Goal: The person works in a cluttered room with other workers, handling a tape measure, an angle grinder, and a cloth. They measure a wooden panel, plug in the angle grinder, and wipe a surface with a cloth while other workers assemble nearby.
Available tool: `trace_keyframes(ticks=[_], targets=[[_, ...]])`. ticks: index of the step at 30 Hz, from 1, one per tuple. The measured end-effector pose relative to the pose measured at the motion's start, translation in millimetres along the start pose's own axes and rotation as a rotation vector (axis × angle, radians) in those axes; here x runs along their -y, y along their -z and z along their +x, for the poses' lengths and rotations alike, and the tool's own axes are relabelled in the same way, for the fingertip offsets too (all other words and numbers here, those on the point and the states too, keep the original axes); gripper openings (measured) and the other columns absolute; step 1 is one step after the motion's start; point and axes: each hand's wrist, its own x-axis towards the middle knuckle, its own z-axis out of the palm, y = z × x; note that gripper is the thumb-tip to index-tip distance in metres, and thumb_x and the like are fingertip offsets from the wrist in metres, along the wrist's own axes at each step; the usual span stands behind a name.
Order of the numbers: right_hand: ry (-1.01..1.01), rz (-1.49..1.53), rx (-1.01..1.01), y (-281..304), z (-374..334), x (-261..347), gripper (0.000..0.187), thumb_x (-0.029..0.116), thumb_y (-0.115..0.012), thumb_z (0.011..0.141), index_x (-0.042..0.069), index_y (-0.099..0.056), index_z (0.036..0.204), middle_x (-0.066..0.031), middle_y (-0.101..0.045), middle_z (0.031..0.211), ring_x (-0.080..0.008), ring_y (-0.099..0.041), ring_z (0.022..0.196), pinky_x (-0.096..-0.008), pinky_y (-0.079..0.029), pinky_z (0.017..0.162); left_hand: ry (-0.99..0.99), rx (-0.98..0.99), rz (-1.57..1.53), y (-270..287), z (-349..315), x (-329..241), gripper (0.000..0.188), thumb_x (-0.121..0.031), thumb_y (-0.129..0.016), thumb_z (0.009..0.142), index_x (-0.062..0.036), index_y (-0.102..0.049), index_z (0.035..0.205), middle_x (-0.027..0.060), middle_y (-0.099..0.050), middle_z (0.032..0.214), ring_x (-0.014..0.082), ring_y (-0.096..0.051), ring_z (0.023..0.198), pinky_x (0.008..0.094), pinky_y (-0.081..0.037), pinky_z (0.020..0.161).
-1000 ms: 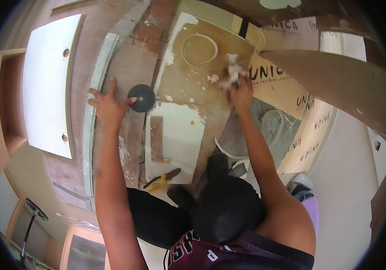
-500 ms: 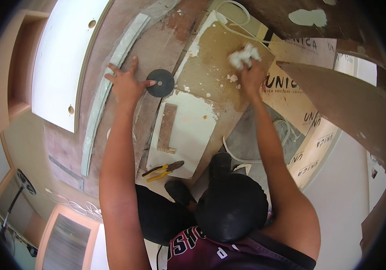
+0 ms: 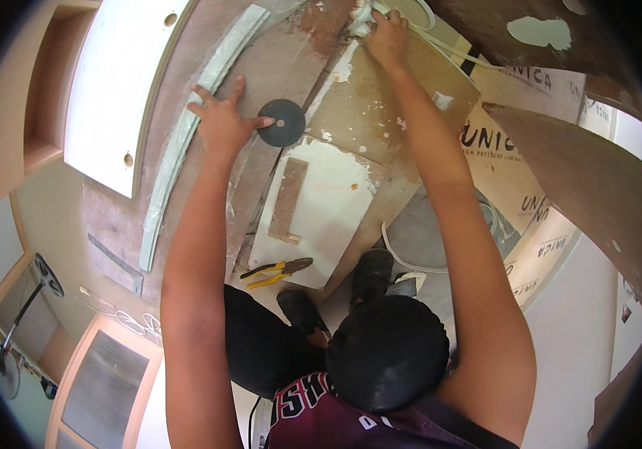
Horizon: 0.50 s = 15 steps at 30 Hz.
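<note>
— Where is the cloth, and how do your hands stand?

— My right grip (image 3: 387, 43) is closed around the white cloth (image 3: 360, 19), at the far corner of the tan board (image 3: 362, 90). My left grip (image 3: 220, 123) is clamped on nothing: its fingers are spread over the long pale strip (image 3: 173, 157), and the thumb lies on the dark disc (image 3: 287, 136).

— What could go wrong?

— I think the pale cord (image 3: 446, 49) is my first worry. It lies just beside my right grip, so a wide stroke could catch it and pull it along.

— And the left side?

— There I probably lean some weight. If the disc slides under my thumb, I could lose my balance, because my right arm reaches so far forward.

— Are the pliers (image 3: 283, 271) a danger?

— Perhaps a small one. They lie on the white panel (image 3: 332, 206), near my shoes, so a careless step could knock them.
</note>
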Motion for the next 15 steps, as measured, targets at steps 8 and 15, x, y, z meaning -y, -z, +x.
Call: trace_keyframes(ticks=[8, 15], targets=[[0.263, -0.128, 0.356, 29.7, -33.4, -3.5, 0.043, 0.014, -0.066, 0.088, 0.020, -0.071, 0.131, -0.0203, -0.056, 0.136, -0.0421, -0.053, 0.128, -0.0568, -0.046, 0.104, -0.007, 0.010, -0.040, -0.5, 3.3, -5.5, 0.108, -0.057, -0.096, 0.058, -0.0419, -0.049, 0.154, 0.0371, -0.009, 0.167, 0.0637, -0.020, 0.148, 0.0514, -0.060, 0.093], [0.554, -0.163, 0.506, 39.6, -95.0, 19.8, 0.047, 0.017, -0.068, 0.089, 0.022, -0.066, 0.136, -0.0183, -0.055, 0.142, -0.0426, -0.054, 0.128, -0.0564, -0.046, 0.109, 0.026, 0.041, 0.002, -6.5, -4.9, -4.7, 0.108, -0.057, -0.096, 0.057, -0.0433, -0.050, 0.153, 0.0358, -0.010, 0.167, 0.0633, -0.019, 0.148, 0.0522, -0.058, 0.094]])
